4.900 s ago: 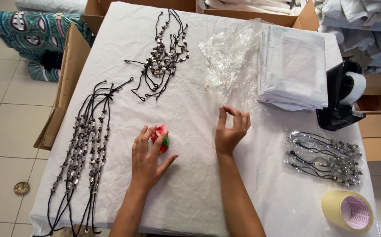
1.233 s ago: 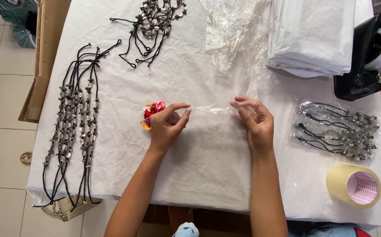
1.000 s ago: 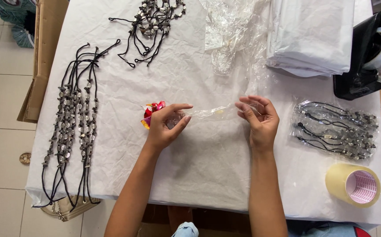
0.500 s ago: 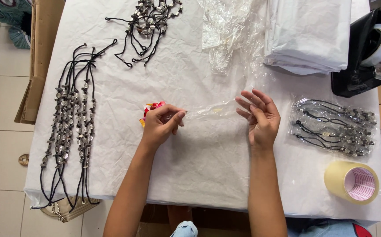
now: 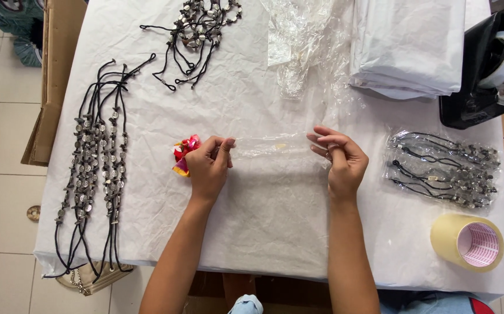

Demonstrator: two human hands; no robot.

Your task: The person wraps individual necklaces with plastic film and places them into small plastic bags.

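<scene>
Both hands pinch a clear plastic bag (image 5: 275, 145), stretched flat at the middle of the bench (image 5: 275, 232): left hand (image 5: 208, 168) at its left end, right hand (image 5: 342, 163) at its right. A red-and-yellow bow (image 5: 183, 154) lies just left of the left hand.

We are noting a clear plastic bag (image 5: 272, 145) lying flat at mid-table. A loose heap of clear bags (image 5: 304, 40) is sitting at the top centre, beside a stack of white packets (image 5: 409, 46). At the right, sealed clear bags of black necklaces (image 5: 443, 168) are lying together. A brown cardboard box (image 5: 51, 87) is standing off the left edge.
</scene>
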